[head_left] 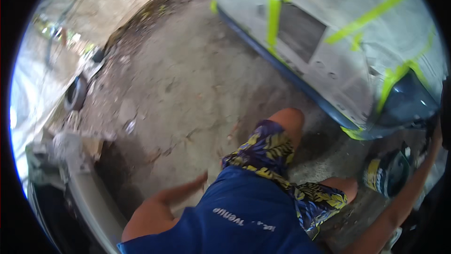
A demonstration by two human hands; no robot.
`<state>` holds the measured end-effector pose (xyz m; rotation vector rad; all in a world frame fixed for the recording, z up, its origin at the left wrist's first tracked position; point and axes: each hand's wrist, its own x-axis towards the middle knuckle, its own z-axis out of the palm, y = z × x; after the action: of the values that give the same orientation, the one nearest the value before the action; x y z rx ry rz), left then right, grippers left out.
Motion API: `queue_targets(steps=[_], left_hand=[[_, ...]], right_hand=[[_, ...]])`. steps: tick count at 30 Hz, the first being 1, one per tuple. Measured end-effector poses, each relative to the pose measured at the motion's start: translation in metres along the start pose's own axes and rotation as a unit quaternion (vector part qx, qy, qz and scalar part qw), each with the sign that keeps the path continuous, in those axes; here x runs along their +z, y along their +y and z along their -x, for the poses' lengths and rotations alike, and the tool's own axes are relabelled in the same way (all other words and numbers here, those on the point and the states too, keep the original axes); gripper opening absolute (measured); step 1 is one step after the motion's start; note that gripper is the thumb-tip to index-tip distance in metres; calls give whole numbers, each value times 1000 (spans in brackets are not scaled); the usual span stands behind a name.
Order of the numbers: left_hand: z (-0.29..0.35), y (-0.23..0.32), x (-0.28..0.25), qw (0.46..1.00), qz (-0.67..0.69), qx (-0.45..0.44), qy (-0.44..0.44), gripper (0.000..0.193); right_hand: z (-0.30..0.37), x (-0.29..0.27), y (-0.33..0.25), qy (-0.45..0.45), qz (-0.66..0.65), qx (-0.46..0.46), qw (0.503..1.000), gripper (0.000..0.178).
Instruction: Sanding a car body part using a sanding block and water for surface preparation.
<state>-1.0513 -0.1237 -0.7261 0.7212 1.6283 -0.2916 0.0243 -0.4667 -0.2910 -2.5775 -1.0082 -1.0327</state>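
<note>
My left hand is held in front of my body, smeared by motion, so its fingers cannot be made out; nothing shows in it. On the other side, my right arm reaches up along the right rim, beside a vehicle's dark blue bumper corner. The right hand's fingers are lost in the dark edge, and whether they touch or hold anything is hidden. The vehicle's side is whitish, with bright yellow-green masking tape in strips. Its lower edge carries a dark blue trim strip.
A dark bucket with a printed label stands by my right knee. At left lies a long pale car part beside a crumpled grey cover. An old tyre leans near sheeting. The concrete floor is rough and littered.
</note>
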Motion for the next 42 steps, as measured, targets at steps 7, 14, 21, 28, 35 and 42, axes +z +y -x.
queue_targets(steps=[7, 14, 21, 28, 35, 42], left_hand=[[83, 94, -29, 919, 221, -53, -321, 79], [316, 409, 23, 729, 21, 684, 5, 62], [502, 567, 213, 200, -192, 952, 130, 54], [541, 717, 332, 246, -226, 925, 183, 66], [519, 722, 346, 254, -285, 890, 250, 60], [526, 711, 348, 231, -252, 895, 286, 58]], right_hand=[[22, -48, -141, 76, -117, 203, 969, 62], [20, -80, -203, 103, -156, 321, 928, 60], [30, -83, -198, 159, -252, 310, 903, 61], [86, -94, -185, 198, -262, 352, 876, 58], [74, -97, -199, 164, -178, 333, 911, 57], [41, -88, -230, 187, -124, 374, 900, 59]])
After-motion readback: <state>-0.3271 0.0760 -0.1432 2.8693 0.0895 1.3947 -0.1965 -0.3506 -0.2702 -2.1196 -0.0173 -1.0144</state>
